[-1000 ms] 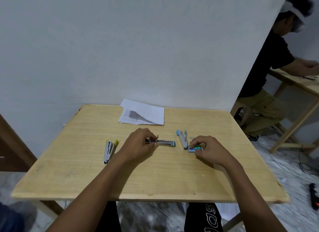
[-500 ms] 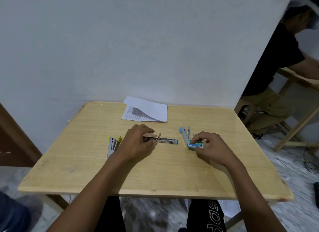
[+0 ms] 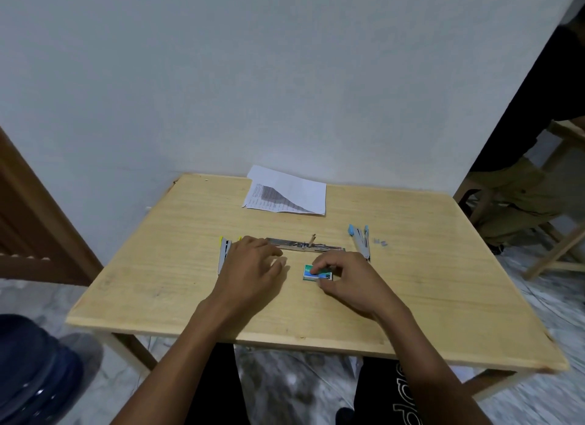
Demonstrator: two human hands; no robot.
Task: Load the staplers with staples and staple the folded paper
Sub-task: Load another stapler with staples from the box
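Right hand (image 3: 351, 282) pinches the staple box (image 3: 307, 272) on the table (image 3: 443, 282) — left hand (image 3: 253, 266) lies flat, fingers loosely spread, just beside the opened stapler (image 3: 291, 243)

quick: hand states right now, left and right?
Left hand: open, fingers relaxed, holding nothing.
Right hand: fingers pinching the green staple box.

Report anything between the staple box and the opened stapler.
Nothing visible: bare table separates the staple box, pinched by the right hand, from the opened stapler. The left hand rests off to the side.
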